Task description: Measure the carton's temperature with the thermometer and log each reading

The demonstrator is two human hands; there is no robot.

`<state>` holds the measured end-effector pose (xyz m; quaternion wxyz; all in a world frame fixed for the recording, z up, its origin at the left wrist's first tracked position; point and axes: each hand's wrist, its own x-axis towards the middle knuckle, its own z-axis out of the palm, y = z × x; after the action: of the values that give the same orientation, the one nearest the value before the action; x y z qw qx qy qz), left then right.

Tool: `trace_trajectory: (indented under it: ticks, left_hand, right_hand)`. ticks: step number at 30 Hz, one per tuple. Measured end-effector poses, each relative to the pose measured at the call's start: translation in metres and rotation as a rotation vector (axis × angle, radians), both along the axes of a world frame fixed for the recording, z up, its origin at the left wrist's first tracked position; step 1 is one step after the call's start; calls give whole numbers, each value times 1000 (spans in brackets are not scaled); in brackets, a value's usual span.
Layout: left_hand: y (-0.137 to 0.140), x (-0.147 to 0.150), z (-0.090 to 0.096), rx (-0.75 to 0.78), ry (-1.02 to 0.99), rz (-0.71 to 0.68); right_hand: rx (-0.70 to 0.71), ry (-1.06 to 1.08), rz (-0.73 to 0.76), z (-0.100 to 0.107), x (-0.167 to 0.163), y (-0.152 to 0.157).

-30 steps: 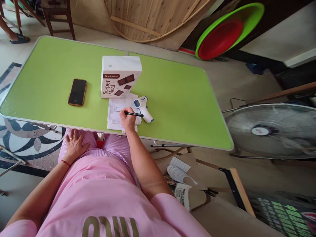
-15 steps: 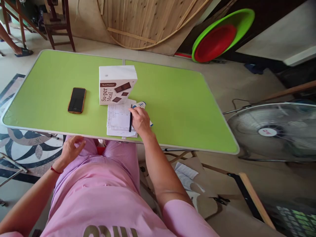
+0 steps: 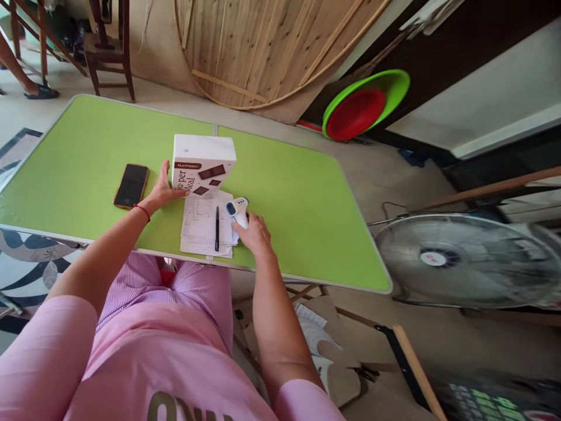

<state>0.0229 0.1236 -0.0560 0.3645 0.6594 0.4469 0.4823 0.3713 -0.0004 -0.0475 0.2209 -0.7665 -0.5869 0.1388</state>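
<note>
My left hand (image 3: pixel 163 190) is at the lower left edge of a white and brown "Super Meal" box (image 3: pixel 205 149), which stands upright. Its fingers are spread along the box's left side, and the thumb lies across the front. The fingers of my right hand (image 3: pixel 255 234) close round the handle of a white and blue handheld thermometer (image 3: pixel 238 207). Handwritten papers (image 3: pixel 199 225) lie in front of the box, partly under it or against it; I cannot tell which. A black pen (image 3: pixel 217 229) rests on the papers, left of my right hand.
The green folding table (image 3: pixel 289 193) bears a phone (image 3: pixel 131 185) in an orange-brown case at left. A large floor fan (image 3: pixel 433 259) stands off the right edge. Green and red basins (image 3: pixel 356 114) lean beyond the table. Another person's foot (image 3: pixel 40 91) shows at far left.
My left hand has come up from my lap to the box. My right hand has let go of the pen onto the papers and taken hold of the thermometer. The view has shifted slightly.
</note>
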Motion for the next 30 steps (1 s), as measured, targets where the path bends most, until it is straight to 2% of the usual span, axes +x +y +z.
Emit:
trace_trajectory:
  ticks: [3,5,8,9,11,13,17,23,30]
  left_hand:
    - [3,8,8,-91,-103,-14]
    - [-10,7,17,-126,-168,18]
    - [-44,-2,29,-140,-228,44]
    - [-57,-6,32,-137,-234,51]
    - [-82,-13,36,-124,-216,81]
    - [-102,-18,39,-114,-182,94]
    - [-122,-16,40,-66,-139,97]
    - [-123,-11,39,-1,-84,86]
    - [-122,-13,36,9,-63,77]
  right_hand:
    - [37,127,-45,6,-3,0]
    - [163,274,-106,13,-12,-11]
    - [427,566,-103,20,-39,-51]
    - [456,657,-64,21,-52,-68]
    - [400,838,27,24,-84,-99]
    - [284,964,112,28,-116,-120]
    - [124,1149,135,34,-157,-123]
    - [61,1130,85,40,-166,-102]
    - [64,1096,36,37,-168,-104]
